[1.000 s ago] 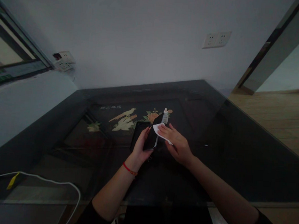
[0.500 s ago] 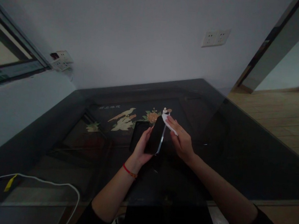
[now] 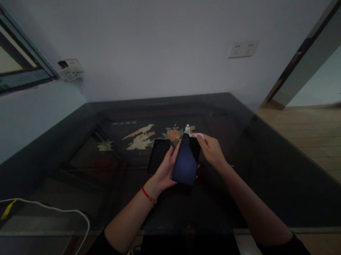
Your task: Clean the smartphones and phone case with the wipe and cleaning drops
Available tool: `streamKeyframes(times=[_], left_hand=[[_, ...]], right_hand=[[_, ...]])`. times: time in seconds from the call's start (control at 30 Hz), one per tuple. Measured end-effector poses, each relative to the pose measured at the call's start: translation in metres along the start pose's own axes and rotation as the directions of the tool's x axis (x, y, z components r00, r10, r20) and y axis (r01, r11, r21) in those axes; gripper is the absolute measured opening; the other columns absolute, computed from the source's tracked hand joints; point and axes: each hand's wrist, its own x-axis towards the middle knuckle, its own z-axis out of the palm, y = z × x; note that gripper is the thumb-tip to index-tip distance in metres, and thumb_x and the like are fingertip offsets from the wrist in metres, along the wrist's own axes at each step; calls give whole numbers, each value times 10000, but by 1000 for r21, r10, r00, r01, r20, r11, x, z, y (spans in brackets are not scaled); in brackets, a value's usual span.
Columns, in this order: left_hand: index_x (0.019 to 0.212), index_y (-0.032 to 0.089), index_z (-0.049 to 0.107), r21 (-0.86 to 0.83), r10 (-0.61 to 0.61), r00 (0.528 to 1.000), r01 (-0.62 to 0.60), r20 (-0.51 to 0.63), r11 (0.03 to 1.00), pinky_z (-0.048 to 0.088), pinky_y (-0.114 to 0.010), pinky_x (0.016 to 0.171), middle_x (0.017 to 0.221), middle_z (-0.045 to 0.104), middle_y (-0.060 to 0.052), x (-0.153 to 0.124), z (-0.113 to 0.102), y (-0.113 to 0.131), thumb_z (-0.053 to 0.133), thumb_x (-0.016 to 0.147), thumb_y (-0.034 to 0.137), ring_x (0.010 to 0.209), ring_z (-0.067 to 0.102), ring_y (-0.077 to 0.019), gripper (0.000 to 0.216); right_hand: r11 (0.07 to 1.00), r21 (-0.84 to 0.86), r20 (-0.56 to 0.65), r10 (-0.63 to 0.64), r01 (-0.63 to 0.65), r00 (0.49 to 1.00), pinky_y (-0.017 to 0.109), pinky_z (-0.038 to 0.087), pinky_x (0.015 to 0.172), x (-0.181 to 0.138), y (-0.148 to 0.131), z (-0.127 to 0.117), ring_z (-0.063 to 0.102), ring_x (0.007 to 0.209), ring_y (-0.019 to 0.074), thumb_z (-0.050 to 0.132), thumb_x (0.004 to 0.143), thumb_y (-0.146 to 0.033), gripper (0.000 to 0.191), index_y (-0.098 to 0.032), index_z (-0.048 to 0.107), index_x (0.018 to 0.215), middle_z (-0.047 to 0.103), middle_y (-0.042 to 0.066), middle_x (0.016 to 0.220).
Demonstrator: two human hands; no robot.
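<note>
My left hand (image 3: 166,169) is wrapped round a dark smartphone (image 3: 186,163), its fingertips showing past the right edge. The screen faces up and reflects a bluish light. At the phone's far right corner, my right hand (image 3: 213,151) pinches a white wipe (image 3: 198,135) against the top edge. Just beyond the phone stands a small bottle with a white cap (image 3: 187,127), its lower part hidden. A black phone case (image 3: 158,153) lies on the table, left of the phone and partly covered by my left hand.
The dark glossy table (image 3: 83,183) bears an inlaid picture of birds (image 3: 141,138) and flowers. A white cable (image 3: 47,205) with a yellow tag runs along the near left edge. A wall with sockets (image 3: 243,49) borders the far side.
The phone has turned from tilted on its side to screen up, and shifted slightly right. My right hand and the wipe have moved from its long right side to the far end.
</note>
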Motion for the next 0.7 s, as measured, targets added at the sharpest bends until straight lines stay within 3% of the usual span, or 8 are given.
streamKeyframes(times=[0.13, 0.27, 0.37, 0.43, 0.57, 0.7], left_hand=[[1415, 465, 332, -24, -64, 997, 65, 49, 998, 443, -527, 919, 1359, 544, -49, 0, 1, -3, 294, 895, 649, 1067, 622, -285, 553], [1394, 400, 407, -83, -39, 999, 40, 19, 996, 431, -503, 944, 1274, 606, -60, 2, 0, -5, 268, 893, 663, 1084, 610, -272, 583], [1367, 289, 473, -148, -16, 997, 5, -74, 989, 432, -465, 952, 1164, 660, -91, 4, -4, -3, 266, 894, 661, 1069, 619, -273, 636], [1368, 267, 476, -174, 53, 986, -81, -158, 981, 430, -438, 963, 1099, 683, -89, 5, -6, 1, 280, 891, 661, 1061, 627, -266, 649], [1428, 409, 348, -164, 183, 960, -220, -214, 962, 406, -441, 1005, 1211, 648, -39, 3, -7, 11, 272, 889, 668, 1133, 603, -244, 603], [1471, 400, 254, -148, 268, 930, -311, -253, 939, 372, -449, 1049, 1359, 559, -34, 0, 2, 17, 195, 918, 628, 1212, 554, -240, 601]], right_hand=[[981, -52, 13, -185, 186, 983, 405, 461, 988, -1, -10, 8, 628, 1101, 215, 347, 962, -303, 378, -190, 664, 1135, 691, 86, 1152], [889, -217, 99, -390, 403, 915, 526, 315, 1113, -9, -16, 11, 543, 1228, 221, 387, 937, -214, 344, -219, 637, 1173, 647, 67, 1243], [782, -248, 238, -522, 571, 819, 561, 258, 1137, -21, -21, 16, 511, 1268, 226, 406, 918, -182, 338, -214, 640, 1161, 659, 53, 1231], [712, -217, 320, -595, 668, 737, 544, 265, 1142, -31, -25, 20, 510, 1269, 220, 414, 902, -170, 355, -194, 622, 1189, 646, 60, 1253], [589, -115, 401, -710, 800, 580, 530, 263, 1147, -47, -35, 28, 468, 1306, 232, 451, 877, -191, 364, -138, 608, 1201, 610, 86, 1302], [501, -61, 461, -753, 863, 470, 524, 248, 1156, -49, -36, 27, 447, 1322, 233, 495, 876, -255, 347, -139, 614, 1182, 592, 81, 1325]])
